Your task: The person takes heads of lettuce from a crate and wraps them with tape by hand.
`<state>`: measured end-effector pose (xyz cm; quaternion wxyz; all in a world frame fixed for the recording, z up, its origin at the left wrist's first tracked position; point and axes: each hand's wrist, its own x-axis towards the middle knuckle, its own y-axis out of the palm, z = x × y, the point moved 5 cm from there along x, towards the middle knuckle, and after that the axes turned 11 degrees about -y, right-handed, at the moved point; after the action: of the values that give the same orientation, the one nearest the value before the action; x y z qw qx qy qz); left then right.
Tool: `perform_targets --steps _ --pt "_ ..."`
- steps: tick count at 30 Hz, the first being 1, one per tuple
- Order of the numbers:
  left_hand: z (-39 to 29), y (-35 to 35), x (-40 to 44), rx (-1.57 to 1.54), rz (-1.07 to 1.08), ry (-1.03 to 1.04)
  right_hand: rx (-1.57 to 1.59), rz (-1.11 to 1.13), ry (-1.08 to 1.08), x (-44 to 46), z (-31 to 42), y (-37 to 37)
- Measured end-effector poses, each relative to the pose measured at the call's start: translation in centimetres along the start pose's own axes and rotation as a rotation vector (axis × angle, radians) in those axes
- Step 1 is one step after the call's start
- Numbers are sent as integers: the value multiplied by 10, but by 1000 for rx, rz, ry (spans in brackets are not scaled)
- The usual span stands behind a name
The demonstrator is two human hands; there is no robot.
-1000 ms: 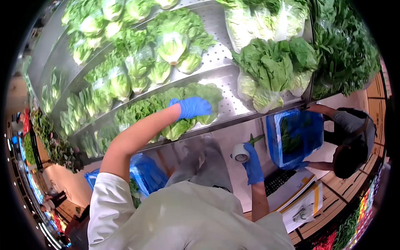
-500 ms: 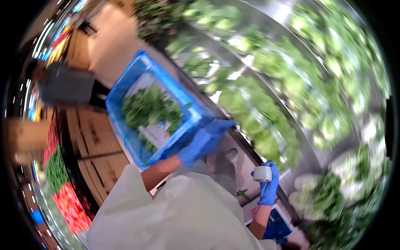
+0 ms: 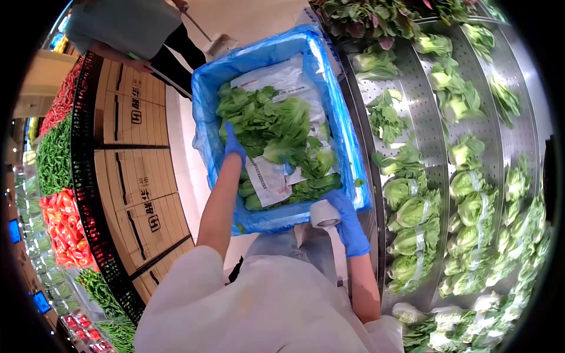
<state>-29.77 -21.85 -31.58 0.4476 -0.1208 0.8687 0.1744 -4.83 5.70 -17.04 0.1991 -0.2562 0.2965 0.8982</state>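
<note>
My left hand (image 3: 233, 146), in a blue glove, reaches into a blue-lined crate (image 3: 347, 138) at the edge of a pile of leafy greens (image 3: 265, 120). One finger or the thumb shows; the leaves hide the other fingers, so I cannot tell whether they grip. My right hand (image 3: 351, 229), also gloved in blue, holds a white roll, which looks like tape (image 3: 324, 214), near the crate's front right corner. Printed white paper (image 3: 266, 182) lies among the greens, and more green leaves (image 3: 315, 187) are at the near end of the crate.
Metal shelves (image 3: 421, 126) with rows of lettuce (image 3: 415, 215) run along the right. Wooden cabinets (image 3: 135, 182) stand on the left, below red peppers (image 3: 63, 226) and green chillies (image 3: 54, 159). Beyond the crate, a person (image 3: 126, 29) stands holding a long-handled dustpan (image 3: 220, 44).
My view has turned and the crate is now straight ahead. My left hand has gone from the crate's near rim into the greens. The right hand has brought the roll up beside the crate.
</note>
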Motion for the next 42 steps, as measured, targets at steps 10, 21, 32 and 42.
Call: perform_targets --steps 10,21,32,42 --pt "-13 16 71 -447 167 -24 -19 -212 122 4 -16 15" --pt "-34 53 -91 324 -676 730 54 -240 114 10 -10 -1" --pt "-21 98 -228 1351 196 1099 -607 334 -36 39 36 69" --pt "-1 157 -193 1213 669 293 -73 99 149 38 -42 1"
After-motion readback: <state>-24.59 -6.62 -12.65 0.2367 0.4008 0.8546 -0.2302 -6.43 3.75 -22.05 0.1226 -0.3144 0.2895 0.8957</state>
